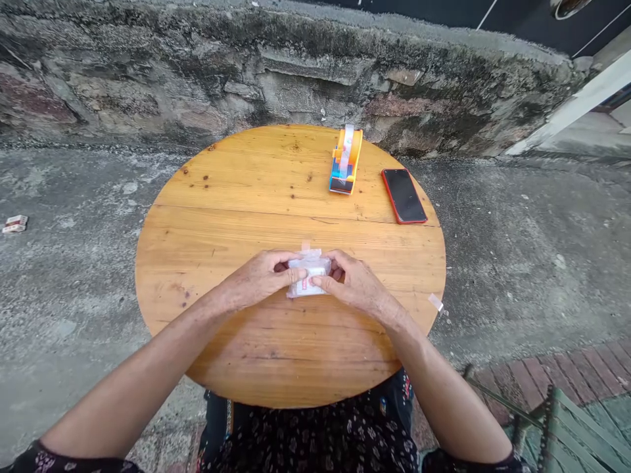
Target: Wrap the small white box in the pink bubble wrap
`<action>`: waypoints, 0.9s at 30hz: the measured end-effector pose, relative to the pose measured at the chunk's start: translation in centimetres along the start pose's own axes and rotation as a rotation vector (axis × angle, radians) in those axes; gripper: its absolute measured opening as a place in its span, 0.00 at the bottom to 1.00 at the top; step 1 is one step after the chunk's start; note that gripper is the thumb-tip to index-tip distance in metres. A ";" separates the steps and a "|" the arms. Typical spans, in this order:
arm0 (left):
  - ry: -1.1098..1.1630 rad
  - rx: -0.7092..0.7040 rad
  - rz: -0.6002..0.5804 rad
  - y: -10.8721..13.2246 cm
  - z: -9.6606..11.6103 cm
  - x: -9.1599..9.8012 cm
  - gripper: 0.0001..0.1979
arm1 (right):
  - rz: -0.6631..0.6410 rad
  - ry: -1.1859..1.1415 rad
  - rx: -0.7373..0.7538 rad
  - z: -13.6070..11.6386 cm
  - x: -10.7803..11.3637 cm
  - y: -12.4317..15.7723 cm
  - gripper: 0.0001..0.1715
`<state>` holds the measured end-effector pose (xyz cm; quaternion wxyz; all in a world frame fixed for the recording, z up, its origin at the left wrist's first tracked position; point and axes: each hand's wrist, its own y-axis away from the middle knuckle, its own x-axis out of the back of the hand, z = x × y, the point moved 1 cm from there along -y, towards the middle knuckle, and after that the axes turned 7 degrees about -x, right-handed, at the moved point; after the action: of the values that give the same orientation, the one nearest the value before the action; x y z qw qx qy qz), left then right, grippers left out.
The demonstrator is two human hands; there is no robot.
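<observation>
Pinching a plastic-wrapped packet (315,268) between thumbs and fingers, we hold its sides with our left hand (269,274) and right hand (355,282); beyond it sits a tape dispenser (350,161).

On desk (231,180): tape dispenser (346,161); phone (404,196) right of it. Before both: packet (308,286), between left hand (269,276) and right hand (357,281). Behind desk: wall (296,89).
</observation>
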<state>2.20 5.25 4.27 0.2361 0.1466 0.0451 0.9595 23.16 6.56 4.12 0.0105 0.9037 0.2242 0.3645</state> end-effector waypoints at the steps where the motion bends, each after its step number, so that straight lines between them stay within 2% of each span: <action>1: -0.031 0.003 -0.008 -0.1 0.1 0.1 0.21 | 0.007 0.016 -0.001 -0.1 0.1 -0.1 0.19; 3: -0.040 0.020 0.002 -0.3 0.2 0.2 0.22 | 0.023 0.060 0.023 -0.3 0.2 -0.2 0.18; 6: -0.024 0.058 0.082 -0.5 0.2 0.0 0.23 | 0.052 0.106 0.074 -0.3 0.2 -0.4 0.17; 9: -0.113 0.054 0.135 -0.6 0.2 0.0 0.22 | 0.082 0.096 0.085 -0.1 0.0 -0.5 0.18; 12: -0.164 0.044 0.130 -0.5 0.2 0.1 0.21 | 0.104 0.068 0.062 -0.1 -0.2 -0.5 0.21; 20: -0.200 0.037 0.121 0.3 0.5 -0.4 0.20 | 0.037 0.078 0.072 -0.8 -0.2 0.0 0.14; 24: -0.278 0.023 0.188 0.5 0.3 -0.7 0.21 | 0.050 -0.010 0.044 -0.4 0.3 0.5 0.17; 27: -0.236 0.026 0.217 0.7 0.0 -1.0 0.22 | 0.075 -0.144 0.019 0.7 0.7 1.8 0.14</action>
<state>2.76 4.19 4.14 0.1326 0.2653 0.0134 0.9549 24.76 5.35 4.38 0.0042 0.9354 0.1922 0.2967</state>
